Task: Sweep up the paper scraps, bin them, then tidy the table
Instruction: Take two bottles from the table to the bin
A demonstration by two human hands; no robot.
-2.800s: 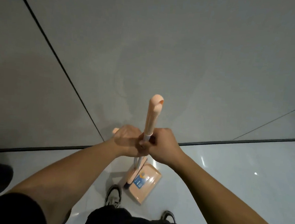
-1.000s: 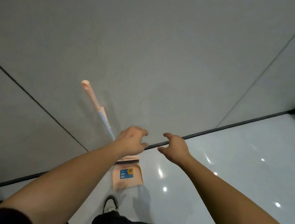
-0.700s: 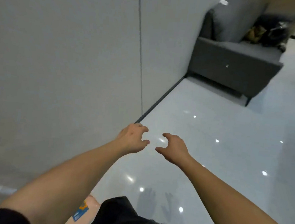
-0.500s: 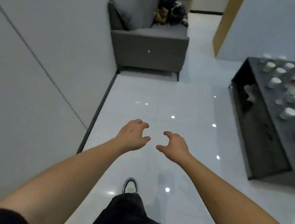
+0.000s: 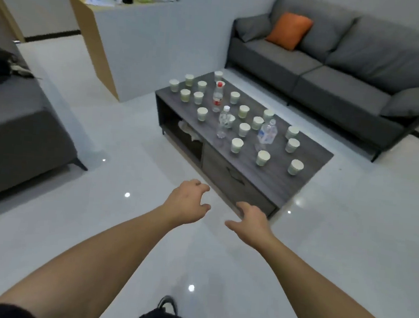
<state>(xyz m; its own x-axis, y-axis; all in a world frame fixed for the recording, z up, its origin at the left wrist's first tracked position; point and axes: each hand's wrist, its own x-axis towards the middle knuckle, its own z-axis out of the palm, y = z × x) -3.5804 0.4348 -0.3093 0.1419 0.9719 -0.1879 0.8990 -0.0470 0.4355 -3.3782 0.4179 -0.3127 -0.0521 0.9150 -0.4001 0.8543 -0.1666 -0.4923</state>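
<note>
A low dark grey coffee table (image 5: 272, 182) stands ahead of me on the white floor. Several white paper cups (image 5: 237, 145) and three clear plastic bottles (image 5: 217, 96) stand scattered on its top. My left hand (image 5: 187, 202) and my right hand (image 5: 252, 221) hover in front of me, short of the table's near corner. Both hold nothing, and their fingers hang loosely curled. Crumpled white paper lies in the table's open shelf (image 5: 189, 131). The broom and dustpan are out of view.
A grey sofa (image 5: 338, 68) with an orange cushion (image 5: 289, 30) stands behind the table. A second grey seat (image 5: 16, 121) is at the left. A wood-and-white counter (image 5: 127, 42) with clutter on top stands at the back. My shoe (image 5: 167, 305) shows below.
Both hands let go of the broom handle, left leaning on the wall by the dustpan. I turned right from the wall to face the coffee table, hands held out and not holding anything.
</note>
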